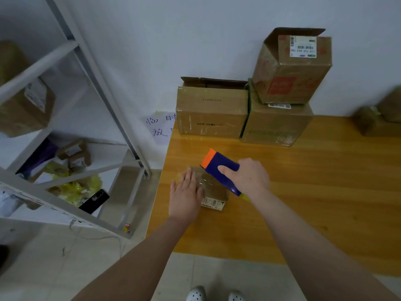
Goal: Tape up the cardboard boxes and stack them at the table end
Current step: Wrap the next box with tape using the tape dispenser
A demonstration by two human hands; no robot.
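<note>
A small cardboard box (213, 193) with a white label lies near the left edge of the wooden table (303, 192). My left hand (186, 195) presses flat on the box's left part, fingers straight. My right hand (247, 178) grips a blue tape dispenser (219, 167) with an orange front, held over the box's top. Clear tape shines on the box under the dispenser. At the far end against the wall stand a large box with open flaps (211, 111), a second large box (275, 124) and a tilted box (293, 68) on top of it.
A white metal shelf rack (86, 88) stands left of the table, holding boxes, yellow bags and a black phone (94, 200). More cardboard boxes (379, 120) sit at the table's far right. A paper sign (160, 127) hangs on the wall. My shoes show below.
</note>
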